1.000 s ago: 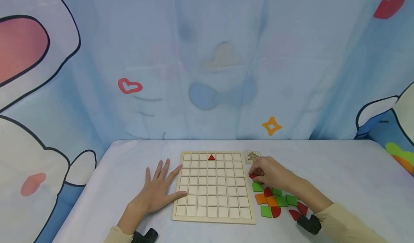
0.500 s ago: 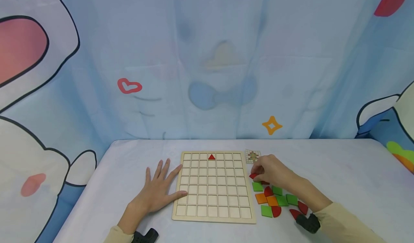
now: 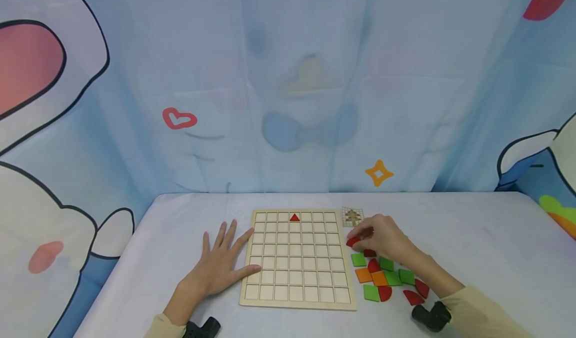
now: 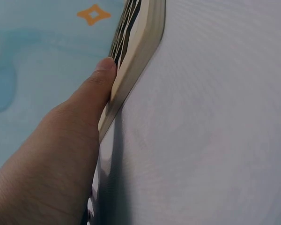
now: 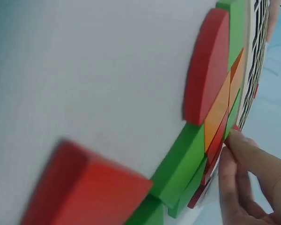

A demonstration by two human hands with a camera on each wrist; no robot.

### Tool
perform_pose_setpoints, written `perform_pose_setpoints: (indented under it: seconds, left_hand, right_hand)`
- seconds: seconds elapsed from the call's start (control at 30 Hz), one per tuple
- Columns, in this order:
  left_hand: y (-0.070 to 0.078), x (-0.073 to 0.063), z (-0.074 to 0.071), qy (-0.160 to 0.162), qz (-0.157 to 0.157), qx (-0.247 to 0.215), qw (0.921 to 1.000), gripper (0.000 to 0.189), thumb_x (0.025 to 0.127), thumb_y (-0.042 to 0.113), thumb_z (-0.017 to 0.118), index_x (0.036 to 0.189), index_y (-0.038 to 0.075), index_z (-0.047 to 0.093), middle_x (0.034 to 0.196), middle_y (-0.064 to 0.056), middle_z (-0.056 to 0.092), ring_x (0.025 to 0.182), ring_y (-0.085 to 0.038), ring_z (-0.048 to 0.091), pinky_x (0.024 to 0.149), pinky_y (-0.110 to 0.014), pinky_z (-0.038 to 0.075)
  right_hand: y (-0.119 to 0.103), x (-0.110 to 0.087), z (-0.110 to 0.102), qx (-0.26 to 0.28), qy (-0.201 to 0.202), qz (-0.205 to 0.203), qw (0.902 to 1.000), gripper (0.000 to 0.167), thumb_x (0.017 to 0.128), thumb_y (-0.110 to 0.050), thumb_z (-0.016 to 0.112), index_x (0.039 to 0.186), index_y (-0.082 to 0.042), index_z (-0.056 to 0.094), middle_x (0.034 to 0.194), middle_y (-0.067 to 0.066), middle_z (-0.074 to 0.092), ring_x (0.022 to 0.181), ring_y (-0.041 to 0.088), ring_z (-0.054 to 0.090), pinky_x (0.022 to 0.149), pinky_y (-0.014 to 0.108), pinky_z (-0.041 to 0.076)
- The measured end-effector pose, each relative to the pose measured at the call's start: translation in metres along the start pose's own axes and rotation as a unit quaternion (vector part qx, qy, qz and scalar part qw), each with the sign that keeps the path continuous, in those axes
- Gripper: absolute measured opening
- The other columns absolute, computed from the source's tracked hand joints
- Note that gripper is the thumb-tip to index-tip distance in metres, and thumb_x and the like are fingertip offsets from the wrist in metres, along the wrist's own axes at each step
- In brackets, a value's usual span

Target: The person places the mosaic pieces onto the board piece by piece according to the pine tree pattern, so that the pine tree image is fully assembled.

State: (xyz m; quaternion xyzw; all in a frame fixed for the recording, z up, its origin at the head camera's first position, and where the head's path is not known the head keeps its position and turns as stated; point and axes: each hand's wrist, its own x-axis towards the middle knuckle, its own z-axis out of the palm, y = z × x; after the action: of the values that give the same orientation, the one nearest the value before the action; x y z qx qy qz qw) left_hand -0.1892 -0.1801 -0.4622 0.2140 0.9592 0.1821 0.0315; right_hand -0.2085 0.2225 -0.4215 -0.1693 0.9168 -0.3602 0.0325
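My right hand [image 3: 384,235] pinches a small red piece [image 3: 353,241] between thumb and fingertips, just off the right edge of the wooden grid board [image 3: 243,298]. In the right wrist view, that hand [image 5: 255,173] reaches past the loose pieces, and its hold is largely hidden. My left hand [image 3: 216,268] lies with fingers spread at the board's left edge, its thumb resting on the frame. The left wrist view shows the thumb [image 4: 91,91] against the board's side [image 4: 136,56]. A red triangle [image 3: 294,218] sits in a top-row cell.
Loose green squares [image 3: 371,293], orange squares [image 3: 379,278] and red round-edged pieces [image 3: 413,297] lie right of the board, below my right hand. A small pattern card [image 3: 352,216] lies near the board's top right corner. A blue printed curtain [image 3: 306,168] hangs behind the white table.
My right hand has shifted slightly, and the red piece in its fingers has tilted and shows more. Another red piece beneath the hand is now more visible. My left hand has stayed put.
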Motion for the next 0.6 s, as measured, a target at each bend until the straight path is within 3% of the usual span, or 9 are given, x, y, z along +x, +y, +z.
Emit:
perform_pose_setpoints:
  seconds: [0.1, 0.23, 0.43, 0.6]
  left_hand:
    - [-0.002, 0.0, 0.003, 0.018, 0.01, -0.003, 0.9998, 0.089, 0.095, 0.067, 0.062, 0.166, 0.022, 0.034, 0.171, -0.026, 0.016, 0.157, -0.051, 0.01, 0.113, -0.082, 0.001]
    - [-0.004, -0.001, 0.003, 0.013, 0.003, -0.001, 0.9999, 0.089, 0.095, 0.067, 0.062, 0.166, 0.022, 0.033, 0.172, -0.026, 0.015, 0.157, -0.051, 0.009, 0.113, -0.082, 0.0]
    - [-0.003, 0.001, 0.001, -0.018, -0.013, 0.003, 0.9997, 0.089, 0.096, 0.071, 0.057, 0.168, 0.026, 0.027, 0.173, -0.022, 0.009, 0.159, -0.047, 0.003, 0.115, -0.08, -0.001]
    - [-0.004, 0.003, 0.004, -0.006, -0.01, 0.004, 0.9999, 0.091, 0.096, 0.071, 0.057, 0.168, 0.027, 0.027, 0.174, -0.02, 0.008, 0.159, -0.045, 0.001, 0.115, -0.079, -0.004]
  right_hand:
    - [-0.003, 0.004, -0.002, -0.001, 0.025, -0.016, 0.9995, 0.014, 0.081, 0.002, 0.087, 0.093, -0.004, 0.083, 0.09, 0.004, 0.077, 0.075, 0.015, 0.067, 0.066, 0.024, 0.057]
    - [-0.011, 0.016, 0.001, 0.002, 0.038, -0.049, 0.9981, 0.012, 0.082, 0.0, 0.087, 0.09, -0.007, 0.083, 0.089, 0.003, 0.077, 0.076, 0.014, 0.071, 0.069, 0.023, 0.058]
    - [-0.029, 0.037, 0.018, 0.035, 0.016, -0.098, 0.9945, 0.009, 0.086, 0.001, 0.084, 0.093, -0.003, 0.083, 0.086, 0.0, 0.073, 0.077, 0.014, 0.071, 0.072, 0.024, 0.059]
    - [-0.042, 0.056, 0.037, 0.044, -0.007, -0.123, 0.9914, 0.011, 0.09, 0.001, 0.08, 0.1, 0.0, 0.083, 0.09, 0.002, 0.074, 0.083, 0.017, 0.069, 0.075, 0.025, 0.059]
